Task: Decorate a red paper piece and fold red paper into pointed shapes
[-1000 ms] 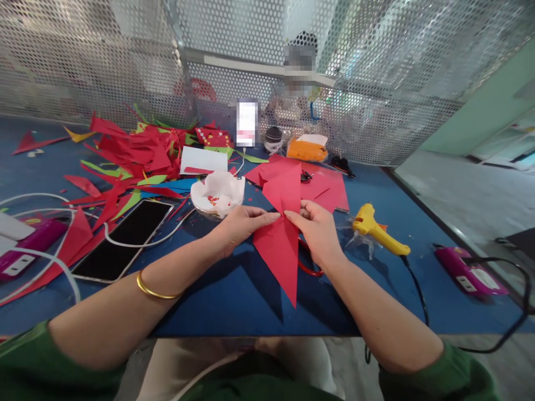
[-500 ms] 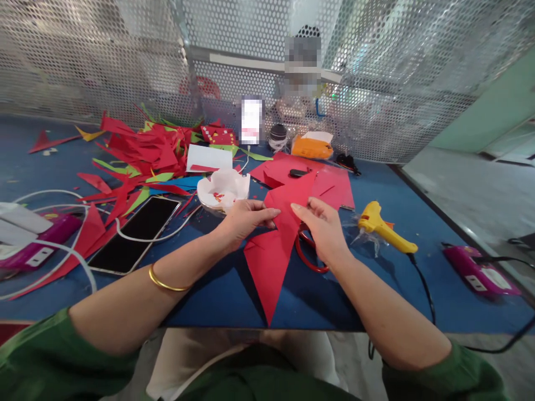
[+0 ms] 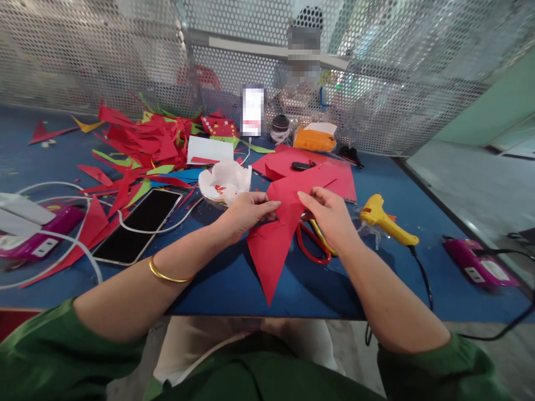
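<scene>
A pointed piece of red paper [image 3: 273, 245] is held up over the front of the blue table, its long tip hanging toward me. My left hand [image 3: 249, 214] pinches its left side between thumb and fingers. On the opposite side, my right hand [image 3: 328, 214] grips the paper with thumb and bent fingers. Scissors [image 3: 312, 248] with red and yellow handles lie beneath, partly hidden by the paper and my right hand. Behind it, more red paper sheets [image 3: 345, 178] lie flat with a small black object [image 3: 303, 166] on them. Near my left hand stands a white petal-edged bowl [image 3: 225, 179].
Red and green paper scraps [image 3: 154, 139] heap at the back left. A dark-screened phone [image 3: 137, 227] lies among white cables. To the right are a yellow glue gun [image 3: 387, 223] and a purple power strip [image 3: 480, 264]. A lit phone [image 3: 253, 110] stands before the perforated metal screen [image 3: 125, 61].
The view has shifted slightly. The paper's upper part now tilts farther away and right, and the scissors' yellow handle shows. Both hands keep hold of the paper.
</scene>
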Demonstrator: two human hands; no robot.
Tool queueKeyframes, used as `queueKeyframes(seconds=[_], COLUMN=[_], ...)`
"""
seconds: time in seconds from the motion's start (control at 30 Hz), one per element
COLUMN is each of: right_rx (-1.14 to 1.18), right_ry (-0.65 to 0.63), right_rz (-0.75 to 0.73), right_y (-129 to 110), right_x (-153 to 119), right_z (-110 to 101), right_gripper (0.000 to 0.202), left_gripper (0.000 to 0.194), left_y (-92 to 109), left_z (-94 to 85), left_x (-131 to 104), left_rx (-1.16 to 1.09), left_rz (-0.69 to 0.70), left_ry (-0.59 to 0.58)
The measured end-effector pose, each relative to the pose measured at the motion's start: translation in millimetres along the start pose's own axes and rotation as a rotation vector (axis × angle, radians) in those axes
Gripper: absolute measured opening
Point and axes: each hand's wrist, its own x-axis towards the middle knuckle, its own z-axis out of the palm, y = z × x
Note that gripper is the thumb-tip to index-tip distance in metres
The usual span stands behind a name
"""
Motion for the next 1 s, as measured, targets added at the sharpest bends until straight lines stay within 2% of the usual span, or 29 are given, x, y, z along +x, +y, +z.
queueKeyframes(seconds=[0.13, 0.17, 0.23, 0.3, 0.4, 0.5, 0.73, 0.87, 1.0], right_rx=[-0.631, -0.832, -1.196, -1.380, -1.399, -1.371, -1.147, -1.019, -0.998], right_ry=[-0.008, -0.038, -0.177, -0.314, -0.326, -0.315, -0.252, -0.190, -0.024], right_rz=[-0.174, -0.164, -0.087, -0.032, -0.044, -0.064, -0.045, -0.053, -0.064], right_y=[-16, -19, -21, -19, -12, -6, 2, 1, -2], right_x=[1, -3, -16, -30, -45, -47, -47, -52, -44], right_z=[-34, -40, -44, -39, -28, -23, -39, -45, -49], right_gripper=[0.021, 0.020, 0.019, 0.018, 0.033, 0.043, 0.055, 0.054, 0.048], left_gripper=[0.028, 0.029, 0.031, 0.032, 0.035, 0.037, 0.033, 0.031, 0.030], left_y=[11, 14, 17, 19, 20, 22, 25, 30, 42], left_z=[-5.5, -6.9, -9.5, -11.5, -13.3, -15.0, -21.6, -23.6, -27.1], left_x=[-4, -5, -6, -7, -6, -6, -8, -11, -16], left_rx=[-0.030, -0.039, -0.051, -0.049, -0.035, 0.016, 0.408, 0.417, 0.362], left_rz=[-0.003, 0.000, 0.010, 0.021, 0.070, 0.139, 0.369, 0.342, 0.282], left_ry=[0.010, 0.004, -0.008, -0.007, -0.019, -0.063, -0.078, -0.149, -0.206])
